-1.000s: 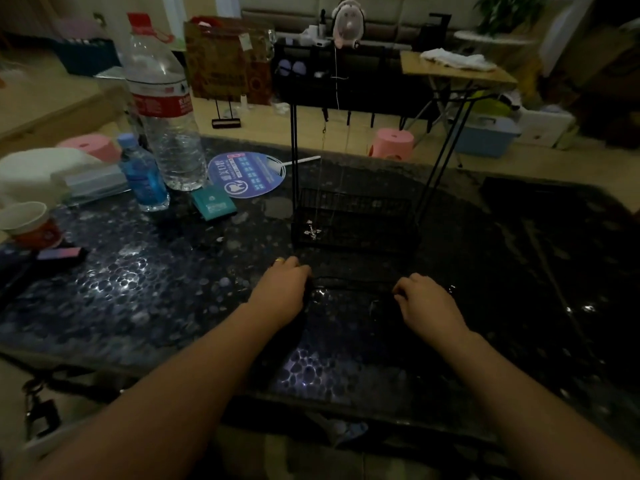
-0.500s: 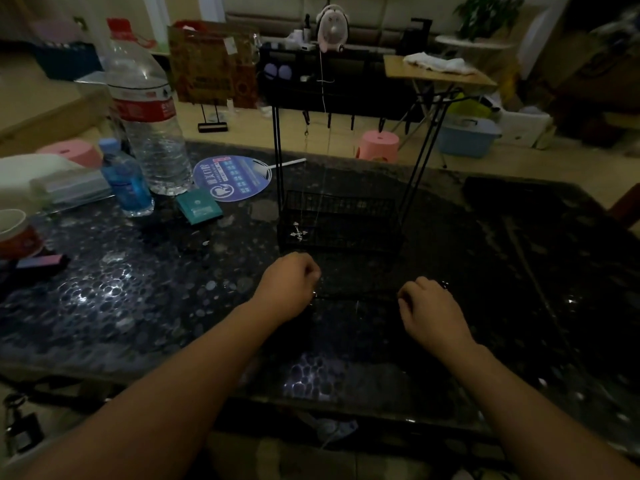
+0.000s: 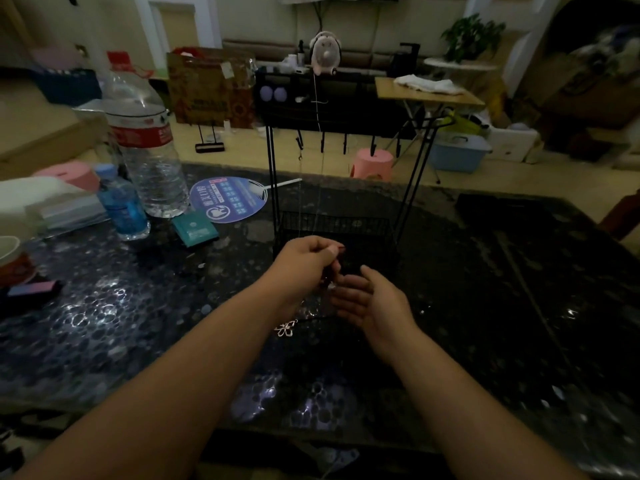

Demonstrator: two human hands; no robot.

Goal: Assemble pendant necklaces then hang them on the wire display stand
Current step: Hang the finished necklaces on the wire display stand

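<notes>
One chain already hangs on the wire display stand [image 3: 332, 188]. Your left hand [image 3: 304, 263] pinches a thin chain, and a flower pendant [image 3: 285, 329] dangles below it, above the table [image 3: 519, 289]. Your right hand [image 3: 369, 301] waits open beside it. Hanging this necklace is left. The red bottle label [image 3: 145, 135] and the round fan [image 3: 228, 199] carry writing too blurred to read.

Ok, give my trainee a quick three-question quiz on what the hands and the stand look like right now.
1. True or false: the left hand is raised, fingers pinched together.
2. Which way does the right hand face? A) palm flat on the table B) open, palm toward the left hand
3. Fill in: the flower pendant shows just below the left ____.

Key: 1 true; 2 B; 3 wrist. The wire display stand is behind the hands.
</notes>
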